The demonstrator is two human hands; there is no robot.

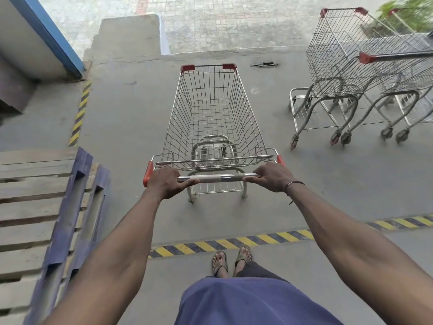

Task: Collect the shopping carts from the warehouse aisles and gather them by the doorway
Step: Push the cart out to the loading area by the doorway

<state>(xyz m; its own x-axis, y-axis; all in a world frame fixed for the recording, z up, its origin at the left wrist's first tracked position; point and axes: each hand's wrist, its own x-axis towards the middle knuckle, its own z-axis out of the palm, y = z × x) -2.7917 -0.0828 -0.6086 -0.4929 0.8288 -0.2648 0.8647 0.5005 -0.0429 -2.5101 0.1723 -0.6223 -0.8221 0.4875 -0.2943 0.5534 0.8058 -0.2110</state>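
Both hands, left hand (167,182) and right hand (273,176), grip the empty shopping cart's handle bar (220,178). The shopping cart (214,118) points straight ahead; the nested carts (365,73) stand forward-right of it, nearer the right hand.

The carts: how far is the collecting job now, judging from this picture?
Done: at least two empty carts already stand nested together at the right, near the open paved area outside. In hand: a third empty cart is gripped at its handle bar by the left hand and the right hand, apart from the parked ones. Left: pushing it into that row. Whether more carts wait in the aisles cannot be seen.
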